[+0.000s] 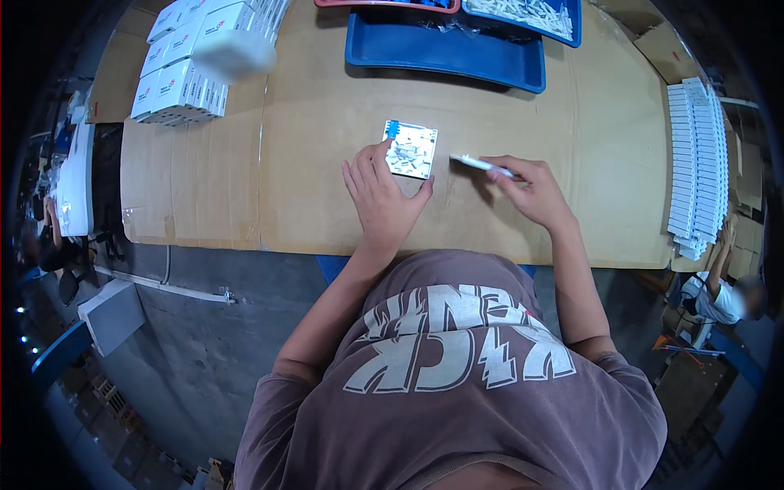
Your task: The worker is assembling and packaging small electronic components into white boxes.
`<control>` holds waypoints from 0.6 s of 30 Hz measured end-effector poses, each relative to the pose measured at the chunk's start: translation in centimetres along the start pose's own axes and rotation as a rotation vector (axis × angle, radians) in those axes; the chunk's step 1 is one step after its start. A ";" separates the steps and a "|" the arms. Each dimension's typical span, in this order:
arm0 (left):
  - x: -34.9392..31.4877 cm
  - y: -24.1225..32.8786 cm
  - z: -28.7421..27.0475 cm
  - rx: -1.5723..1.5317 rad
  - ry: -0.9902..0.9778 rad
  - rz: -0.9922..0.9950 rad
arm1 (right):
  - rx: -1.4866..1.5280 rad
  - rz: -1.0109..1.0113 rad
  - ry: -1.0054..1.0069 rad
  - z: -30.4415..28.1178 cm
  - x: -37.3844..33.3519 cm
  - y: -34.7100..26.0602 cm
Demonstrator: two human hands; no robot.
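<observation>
A small square white box (411, 150) lies uncovered on the cardboard-topped table. Several small white pieces are inside it, and a blue piece (394, 129) sits at its upper left corner. My left hand (381, 192) steadies the box, with fingers along its left edge and the thumb at the lower right corner. To the right, my right hand (529, 192) pinches a thin, flat white piece (482, 165) between thumb and fingers, tilted just above the table. Its exact kind I cannot make out; it may be a lid.
A blue tray (445, 69) stands at the back, behind it a blue bin of white pieces (523, 15) and a red tray (388, 3). White boxes are stacked at back left (184, 65) and far right (696, 159). Other people are at both sides.
</observation>
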State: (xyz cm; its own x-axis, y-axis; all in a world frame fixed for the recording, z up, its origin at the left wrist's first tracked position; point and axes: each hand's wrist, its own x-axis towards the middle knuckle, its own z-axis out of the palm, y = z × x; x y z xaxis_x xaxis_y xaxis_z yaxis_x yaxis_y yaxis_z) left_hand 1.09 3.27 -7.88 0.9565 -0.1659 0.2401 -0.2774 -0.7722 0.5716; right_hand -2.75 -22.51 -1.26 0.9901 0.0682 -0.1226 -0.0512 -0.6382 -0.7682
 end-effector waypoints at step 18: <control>1.3 -0.1 -2.0 -1.479 0.067 -0.423 | -0.352 -0.154 0.280 4.2 1.3 1.7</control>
State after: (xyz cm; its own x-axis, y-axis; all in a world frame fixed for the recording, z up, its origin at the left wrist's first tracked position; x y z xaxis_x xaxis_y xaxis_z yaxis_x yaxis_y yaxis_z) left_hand 2.16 4.39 -6.06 0.9914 -0.0404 -0.1244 0.1267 0.5317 0.8374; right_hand -2.12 -20.27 -5.31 0.9824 0.0039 0.1868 0.0982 -0.8613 -0.4985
